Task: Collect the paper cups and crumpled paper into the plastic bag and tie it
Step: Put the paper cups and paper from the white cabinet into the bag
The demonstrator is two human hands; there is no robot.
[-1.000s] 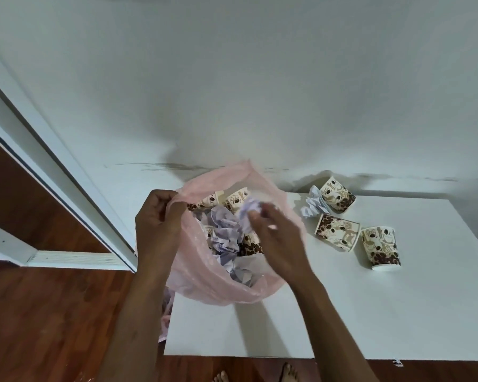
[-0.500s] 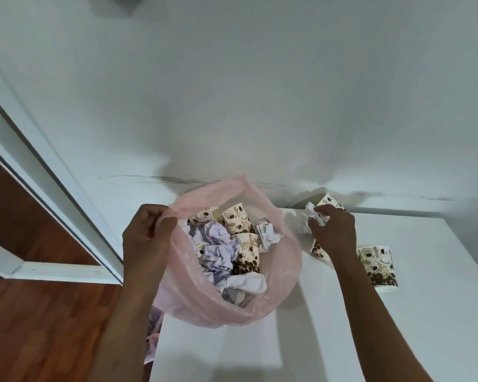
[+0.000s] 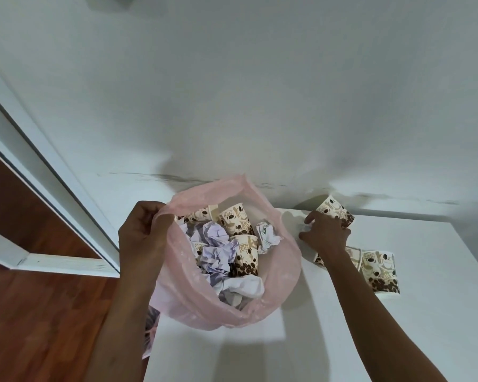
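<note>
- The pink plastic bag [image 3: 282, 274] is held open at the left edge of the white table [image 3: 425, 340]; its rim is gripped by the left hand [image 3: 142, 238], fingers curled around the plastic.
- Several coffee-print paper cups [image 3: 244, 260] and wads of crumpled paper [image 3: 217, 249] are seen already lying inside the bag.
- The right hand [image 3: 327, 234] is laid on the table just right of the bag, fingers bent over a small white crumpled paper [image 3: 304, 228], of which only a sliver is visible; whether it is actually pinched cannot be told.
- One cup [image 3: 335, 212] lies tipped against the wall, touching the right hand's far side.
- A second cup [image 3: 353, 255] is mostly hidden under the right wrist.
- A third cup [image 3: 381, 271] is seen just beside it.
</note>
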